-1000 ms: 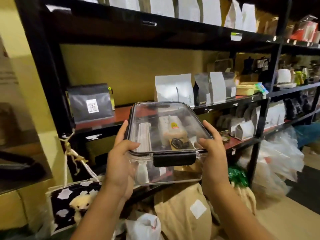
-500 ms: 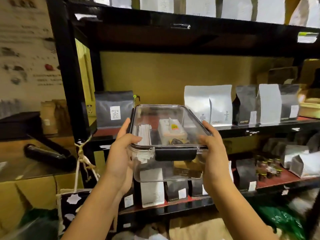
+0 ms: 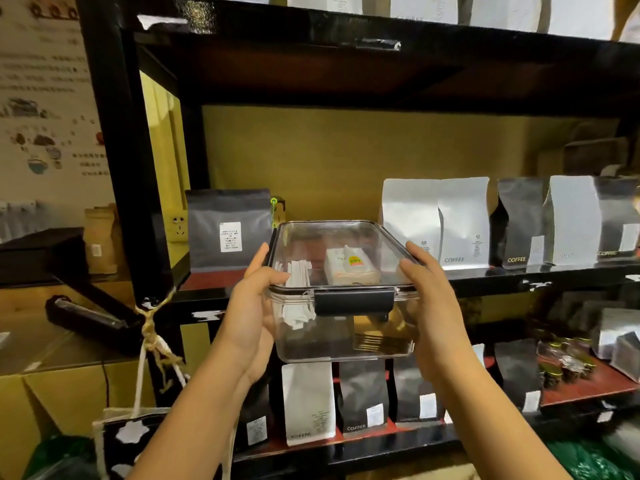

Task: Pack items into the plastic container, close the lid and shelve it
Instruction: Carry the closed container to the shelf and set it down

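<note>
Head view, container: the clear plastic container (image 3: pixel 343 327) was held level in the air in front of the black shelf unit (image 3: pixel 117 140), at the height of the middle shelf (image 3: pixel 519 277), not resting on it.
Head view, lid: the transparent lid (image 3: pixel 341 247) sat on the container, its black latch (image 3: pixel 354 301) facing the camera and folded down.
Head view, contents: white paper strips (image 3: pixel 298 292) at the left and a pale packet with a yellow label (image 3: pixel 351 268) showed through the plastic.
Head view, left hand: the left hand (image 3: pixel 251 323) clamped the container's left side, thumb over the lid's rim.
Head view, right hand: the right hand (image 3: pixel 431 306) clamped the right side likewise.
Head view, surroundings: a dark coffee bag (image 3: pixel 228 230) stood on the shelf to the left behind, white coffee bags (image 3: pixel 436 221) to the right.
</note>
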